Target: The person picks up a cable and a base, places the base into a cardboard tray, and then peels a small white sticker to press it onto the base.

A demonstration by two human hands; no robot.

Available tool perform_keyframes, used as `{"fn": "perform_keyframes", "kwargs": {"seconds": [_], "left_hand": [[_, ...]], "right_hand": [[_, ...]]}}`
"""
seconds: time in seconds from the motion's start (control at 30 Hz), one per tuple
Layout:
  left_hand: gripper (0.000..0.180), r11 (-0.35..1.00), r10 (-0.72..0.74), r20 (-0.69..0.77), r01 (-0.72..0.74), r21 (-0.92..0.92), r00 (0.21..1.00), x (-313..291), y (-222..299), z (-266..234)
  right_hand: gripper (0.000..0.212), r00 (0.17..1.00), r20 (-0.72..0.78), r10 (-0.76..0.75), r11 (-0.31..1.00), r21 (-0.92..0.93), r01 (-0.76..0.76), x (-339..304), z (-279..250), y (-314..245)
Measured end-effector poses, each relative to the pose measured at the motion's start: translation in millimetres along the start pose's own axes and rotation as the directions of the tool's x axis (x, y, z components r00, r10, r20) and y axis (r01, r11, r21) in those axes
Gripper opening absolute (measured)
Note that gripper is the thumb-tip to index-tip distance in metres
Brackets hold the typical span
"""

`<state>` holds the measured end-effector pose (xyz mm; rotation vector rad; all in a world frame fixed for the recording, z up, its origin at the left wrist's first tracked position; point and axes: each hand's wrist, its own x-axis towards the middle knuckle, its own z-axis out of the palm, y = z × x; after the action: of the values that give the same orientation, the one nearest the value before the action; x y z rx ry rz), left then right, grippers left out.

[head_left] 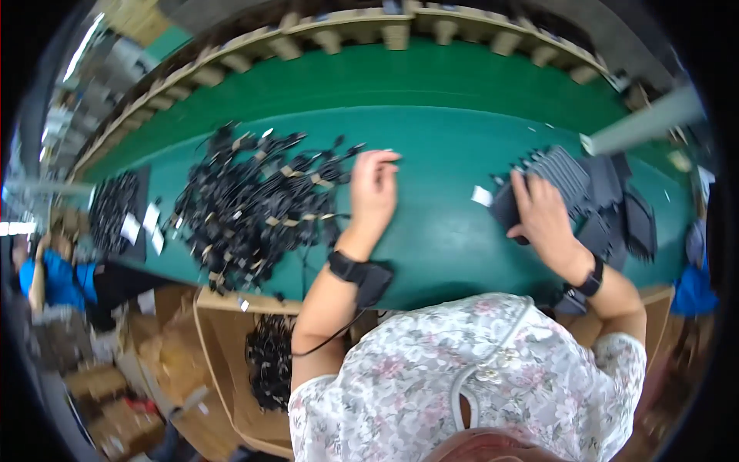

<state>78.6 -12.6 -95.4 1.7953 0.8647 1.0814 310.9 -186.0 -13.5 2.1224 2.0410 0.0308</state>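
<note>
The right hand (543, 212) lies over a black block (504, 206), its index finger on the upper side and its thumb toward the lower edge; whether it is clamped on the block or only resting there, I cannot tell. A row of blocks (563, 175) stands packed side by side just beyond and to the right of this hand, and loose blocks (636, 223) lie farther to its right. A white tag (482, 195) sits on the worktop (439, 223) just left of its fingertips.

The left hand (375, 189) is well apart from the right one, with its fingers loosely bent, a gap between them and the thumb, and nothing visible in its grasp. Immediately to its left spreads a tangled heap of cables (246, 200), many bundled with tan ties (291, 171); the heap's edge comes right up beside the hand. Farther left of that hand, past the heap, are a dark mat (140, 202) with more cables and some white slips (157, 239).

Below the left hand, under the worktop's near edge, a carton (223, 377) holds black cables. Far to that hand's lower left is a person in a blue shirt (61, 279).
</note>
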Motion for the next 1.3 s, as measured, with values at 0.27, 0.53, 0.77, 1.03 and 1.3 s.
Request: {"fn": "perform_keyframes", "kwargs": {"seconds": [0.27,0.53,0.77,1.03,1.3], "left_hand": [[0.014,0.988,0.108,-0.04,-0.102,0.118,0.993,2,38,-6],[0.034,0.213,0.129,-0.034,0.005,0.977,0.991,-20,39,-153],[0.023,0.23,-0.054,0.024,-0.011,0.973,0.998,-14,81,-60],[0.021,0.641,0.229,-0.214,0.019,0.768,0.949,-16,126,15],[0.02,0.686,0.048,0.427,-0.34,0.643,0.903,-34,125,52]], "right_hand": [[0.097,0.998,-0.058,-0.013,0.997,0.073,0.017,-31,19,-3],[0.063,0.947,-0.062,-0.315,0.83,0.466,0.307,-17,6,20],[0.036,0.976,-0.005,-0.218,0.885,0.421,0.2,-43,-12,118],[0.024,0.945,-0.269,0.183,0.733,0.679,0.051,-12,-33,188],[0.03,0.894,-0.188,0.407,-0.035,0.975,0.221,96,-42,217]]}}
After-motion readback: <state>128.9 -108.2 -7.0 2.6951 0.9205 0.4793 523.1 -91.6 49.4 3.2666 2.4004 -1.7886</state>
